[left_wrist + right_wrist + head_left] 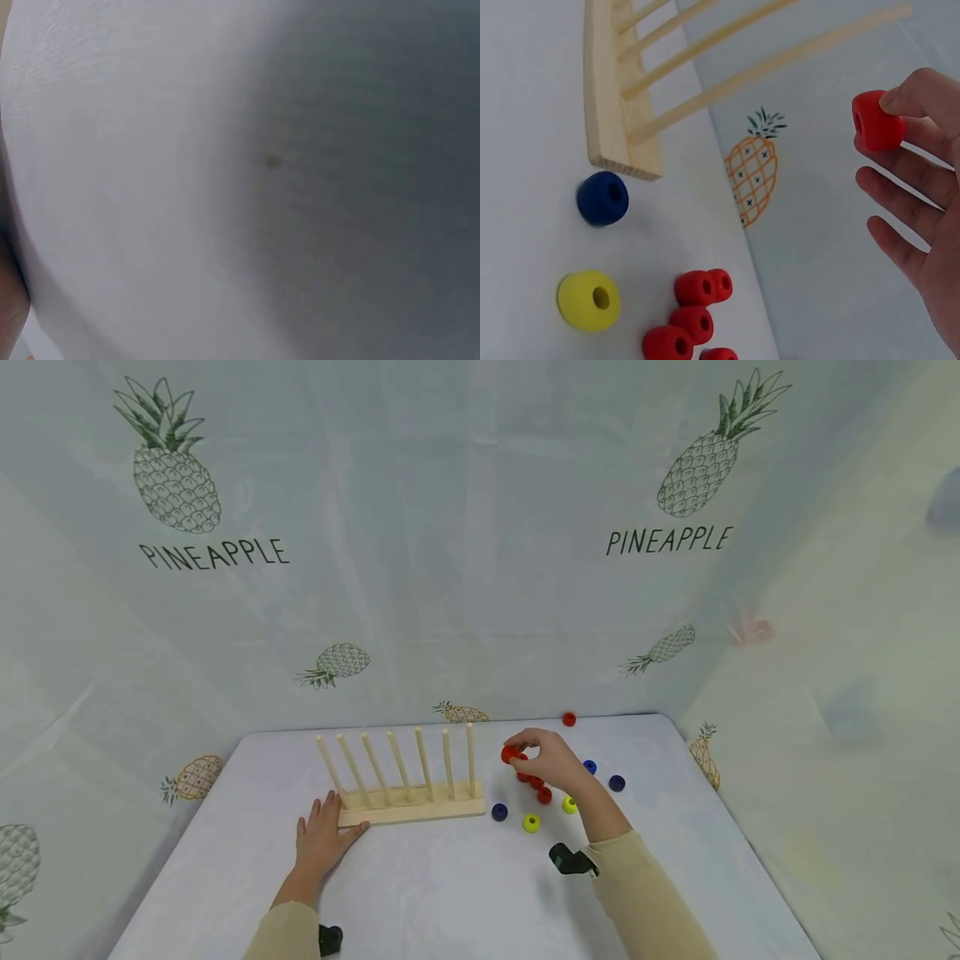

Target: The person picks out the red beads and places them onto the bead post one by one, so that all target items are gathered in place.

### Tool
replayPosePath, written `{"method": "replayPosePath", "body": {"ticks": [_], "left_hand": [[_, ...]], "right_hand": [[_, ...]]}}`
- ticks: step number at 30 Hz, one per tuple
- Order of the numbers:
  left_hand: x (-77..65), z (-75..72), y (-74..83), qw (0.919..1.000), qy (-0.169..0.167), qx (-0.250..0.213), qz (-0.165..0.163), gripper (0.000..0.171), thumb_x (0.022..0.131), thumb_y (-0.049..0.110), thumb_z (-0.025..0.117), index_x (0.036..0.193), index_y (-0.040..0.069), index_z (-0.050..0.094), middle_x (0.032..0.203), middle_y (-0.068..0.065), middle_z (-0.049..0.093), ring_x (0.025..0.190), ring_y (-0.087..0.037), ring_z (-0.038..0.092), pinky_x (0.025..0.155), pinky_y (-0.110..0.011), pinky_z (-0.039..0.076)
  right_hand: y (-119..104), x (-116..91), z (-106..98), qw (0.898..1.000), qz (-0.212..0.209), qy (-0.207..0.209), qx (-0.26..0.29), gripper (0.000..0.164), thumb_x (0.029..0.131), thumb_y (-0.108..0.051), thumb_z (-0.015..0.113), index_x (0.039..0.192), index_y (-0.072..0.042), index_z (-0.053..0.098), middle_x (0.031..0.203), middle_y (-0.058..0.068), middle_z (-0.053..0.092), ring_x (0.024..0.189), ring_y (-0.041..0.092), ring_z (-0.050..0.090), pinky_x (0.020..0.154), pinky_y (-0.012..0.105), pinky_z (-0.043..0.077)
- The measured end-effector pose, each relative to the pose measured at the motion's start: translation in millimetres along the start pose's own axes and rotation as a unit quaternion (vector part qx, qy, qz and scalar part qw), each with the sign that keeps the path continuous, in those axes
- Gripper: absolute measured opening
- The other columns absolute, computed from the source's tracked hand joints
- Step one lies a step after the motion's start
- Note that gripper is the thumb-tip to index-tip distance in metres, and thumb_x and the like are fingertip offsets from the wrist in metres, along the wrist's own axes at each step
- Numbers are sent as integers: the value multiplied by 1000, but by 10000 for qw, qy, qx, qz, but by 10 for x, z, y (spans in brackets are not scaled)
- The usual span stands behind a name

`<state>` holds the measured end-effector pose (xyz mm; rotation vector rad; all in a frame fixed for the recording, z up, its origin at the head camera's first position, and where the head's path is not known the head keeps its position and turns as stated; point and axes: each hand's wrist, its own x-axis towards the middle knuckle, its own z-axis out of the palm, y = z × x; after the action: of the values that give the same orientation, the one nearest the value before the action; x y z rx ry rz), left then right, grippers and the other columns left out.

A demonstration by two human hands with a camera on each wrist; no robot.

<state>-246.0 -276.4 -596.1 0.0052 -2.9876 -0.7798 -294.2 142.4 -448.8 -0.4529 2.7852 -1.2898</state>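
My right hand [551,762] pinches a red bead [877,121] between thumb and fingers, raised above the table. The bead has a hole through it, and its other fingers spread loosely below in the right wrist view. A wooden rack [412,808] with a row of several upright bare pegs [765,67] stands to the left of that hand. At the rack's left end, my left hand [324,837] rests with fingers straight and spread, thumb along the front edge. The left wrist view shows mostly white cloth and a sliver of that hand [11,300].
Loose red beads [543,795] lie clustered under the right hand, and another red bead [569,719] sits at the far edge. Blue beads [499,812] and yellow beads [532,822] are scattered right of the rack. A pineapple-print cloth [450,568] hangs behind the white table [435,893].
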Motion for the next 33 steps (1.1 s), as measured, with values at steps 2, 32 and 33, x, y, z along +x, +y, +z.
{"method": "replayPosePath", "body": {"ticks": [2, 32, 33], "left_hand": [[-1, -3, 2, 10000, -10, -13, -18, 93, 89, 54, 63, 148, -8, 26, 155, -31, 18, 141, -53, 9, 108, -71, -2], [-45, -71, 109, 9999, 2, 143, -52, 90, 90, 50, 64, 147, -10, 29, 154, -30, 22, 140, -53, 13, 108, -71, 4], [-53, -83, 109, 9999, -1, 149, -56, 89, 90, 49, 64, 146, -10, 29, 154, -30, 22, 140, -53, 13, 108, -71, 5]], "right_hand": [[-34, 13, -5, 10000, -70, 53, 1, 25, 85, -16, 72, 110, -20, 73, 101, -7, 65, 103, 21, 56, 87, 42, 52], [-578, 134, -46, 9898, -1201, 702, 325, 25, 85, -13, 71, 111, -14, 72, 104, -6, 65, 101, 18, 57, 90, 43, 51], [-600, 138, -42, 9889, -1253, 718, 338, 25, 85, -13, 72, 110, -14, 72, 104, -6, 65, 101, 19, 57, 90, 43, 51]]}}
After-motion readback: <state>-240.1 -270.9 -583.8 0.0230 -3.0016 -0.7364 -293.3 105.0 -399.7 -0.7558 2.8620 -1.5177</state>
